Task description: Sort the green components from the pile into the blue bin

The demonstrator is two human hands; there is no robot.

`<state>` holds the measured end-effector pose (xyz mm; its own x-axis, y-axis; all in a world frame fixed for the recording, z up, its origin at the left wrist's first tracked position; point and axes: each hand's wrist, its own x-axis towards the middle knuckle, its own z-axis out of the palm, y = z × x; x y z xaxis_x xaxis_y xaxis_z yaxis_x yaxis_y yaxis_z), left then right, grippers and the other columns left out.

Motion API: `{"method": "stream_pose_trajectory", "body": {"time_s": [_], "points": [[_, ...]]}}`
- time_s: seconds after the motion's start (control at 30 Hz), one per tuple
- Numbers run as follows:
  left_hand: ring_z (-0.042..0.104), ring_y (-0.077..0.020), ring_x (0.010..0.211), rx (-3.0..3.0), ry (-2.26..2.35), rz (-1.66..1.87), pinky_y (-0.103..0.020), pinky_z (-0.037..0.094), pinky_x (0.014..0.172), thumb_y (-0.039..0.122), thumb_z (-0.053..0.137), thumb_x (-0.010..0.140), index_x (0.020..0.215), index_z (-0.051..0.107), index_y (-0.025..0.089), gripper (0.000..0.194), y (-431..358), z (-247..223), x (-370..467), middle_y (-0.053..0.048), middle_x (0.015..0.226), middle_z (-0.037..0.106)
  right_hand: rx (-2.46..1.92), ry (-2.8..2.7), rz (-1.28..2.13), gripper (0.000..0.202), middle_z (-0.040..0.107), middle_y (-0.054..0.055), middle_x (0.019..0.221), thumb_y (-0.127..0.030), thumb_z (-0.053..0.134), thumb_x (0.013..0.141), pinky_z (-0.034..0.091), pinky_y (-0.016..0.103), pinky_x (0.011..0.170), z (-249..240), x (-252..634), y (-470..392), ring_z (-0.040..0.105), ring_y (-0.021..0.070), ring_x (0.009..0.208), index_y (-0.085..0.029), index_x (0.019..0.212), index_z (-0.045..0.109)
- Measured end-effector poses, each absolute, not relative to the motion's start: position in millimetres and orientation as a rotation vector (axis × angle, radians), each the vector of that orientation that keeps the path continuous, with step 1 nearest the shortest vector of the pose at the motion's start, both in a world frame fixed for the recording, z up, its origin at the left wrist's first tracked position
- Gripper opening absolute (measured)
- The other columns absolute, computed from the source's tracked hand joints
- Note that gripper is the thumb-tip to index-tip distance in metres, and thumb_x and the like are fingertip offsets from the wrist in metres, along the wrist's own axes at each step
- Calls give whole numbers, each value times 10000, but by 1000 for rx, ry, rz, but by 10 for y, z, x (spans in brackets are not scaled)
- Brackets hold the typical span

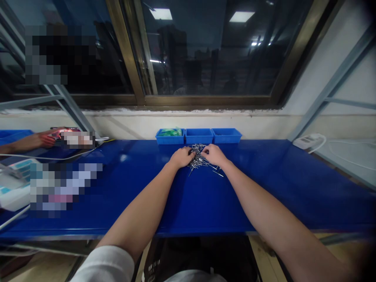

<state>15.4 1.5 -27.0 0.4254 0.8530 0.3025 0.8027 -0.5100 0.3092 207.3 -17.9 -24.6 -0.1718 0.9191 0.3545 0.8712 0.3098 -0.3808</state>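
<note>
Looking forward and down from head height, across a glossy blue tabletop. At the centre, towards the far edge, a loose pile of slender silvery metal pins, pointing every which way. At the left side of the pile, the left hand, fingers curled in over the pins. At the right side, the right hand, fingers bent in among them. Too small and distant to tell gripping from mere touching, for both. Just below the right hand, a stray pin, apart from the rest.

Close behind the pile, side by side along the wall, three small blue bins: a left bin with a green plastic packet inside, a middle bin and a right bin. Beyond, a dark window in a brown metal frame, full of reflected lights. At the far left, a co-worker's hand beside a glowing screen. At the far right, a white power strip.
</note>
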Motion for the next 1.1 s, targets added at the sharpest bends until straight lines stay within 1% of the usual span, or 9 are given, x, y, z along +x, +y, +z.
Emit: {"method": "stream_pose_trajectory", "body": {"time_s": [0.13, 0.27, 0.43, 0.6, 0.67, 0.73, 0.87, 0.97, 1.1], "points": [[608, -247, 1004, 2558, 1481, 633, -340, 452, 872, 454, 399, 871, 1075, 615, 199, 391, -16, -238, 162, -103, 1133, 630, -1554, -2071, 142, 169, 646, 68, 808, -300, 559, 794, 425, 296, 734, -217, 2059, -187, 584, 188, 770, -201, 734, 683], [605, -243, 1009, 2577, 1465, 638, -330, 453, 868, 455, 397, 871, 1068, 614, 200, 388, -25, -230, 171, -94, 1120, 637, -1559, -2093, 144, 163, 654, 77, 837, -274, 556, 799, 416, 293, 743, -221, 2069, -169, 589, 197, 809, -190, 743, 683], [609, -234, 988, 2574, 1440, 673, -326, 457, 862, 448, 404, 871, 1045, 621, 196, 375, -14, -237, 173, -90, 1079, 652, -1581, -2099, 124, 194, 628, 78, 861, -288, 520, 833, 409, 298, 779, -260, 2076, -130, 576, 191, 847, -183, 764, 668], [580, -233, 1033, 2594, 1412, 834, -351, 428, 924, 410, 432, 871, 1067, 614, 163, 364, -60, -164, 192, -104, 1105, 633, -1455, -1988, 92, 200, 618, 75, 855, -291, 483, 851, 406, 312, 815, -225, 2050, -141, 559, 188, 871, -170, 781, 626], [569, -220, 1048, 2615, 1360, 920, -349, 415, 948, 394, 434, 878, 1098, 600, 159, 362, -107, -111, 211, -100, 1114, 627, -1367, -1902, 173, 196, 629, 56, 827, -309, 467, 853, 417, 306, 778, -191, 2038, -162, 570, 177, 820, -178, 807, 606], [564, -204, 1056, 2638, 1248, 968, -333, 410, 959, 360, 454, 877, 1111, 593, 170, 332, -160, -59, 233, -83, 1121, 626, -1279, -1814, 351, 195, 628, 27, 754, -350, 478, 838, 430, 289, 694, -163, 2030, -180, 576, 161, 718, -188, 807, 581], [587, -182, 1006, 2646, 1005, 995, -312, 435, 921, 290, 509, 856, 1089, 604, 191, 271, -249, 6, 275, -57, 1077, 645, -1128, -1646, 722, 251, 571, -28, 572, -431, 585, 744, 407, 259, 550, -142, 2023, -185, 545, 135, 547, -195, 811, 530], [608, -171, 961, 2542, 962, 1083, -295, 452, 884, 266, 527, 846, 1044, 624, 187, 234, -277, 22, 295, -48, 1034, 665, -1057, -1553, 876, 334, 551, -46, 516, -455, 646, 686, 387, 245, 506, -132, 2006, -178, 527, 125, 503, -196, 857, 522], [638, -166, 872, 2366, 942, 1114, -287, 472, 837, 273, 539, 835, 946, 660, 179, 189, -270, 16, 308, -39, 941, 696, -1026, -1508, 958, 375, 564, -39, 510, -461, 678, 656, 366, 230, 468, -93, 1960, -201, 517, 112, 483, -191, 873, 534]]}}
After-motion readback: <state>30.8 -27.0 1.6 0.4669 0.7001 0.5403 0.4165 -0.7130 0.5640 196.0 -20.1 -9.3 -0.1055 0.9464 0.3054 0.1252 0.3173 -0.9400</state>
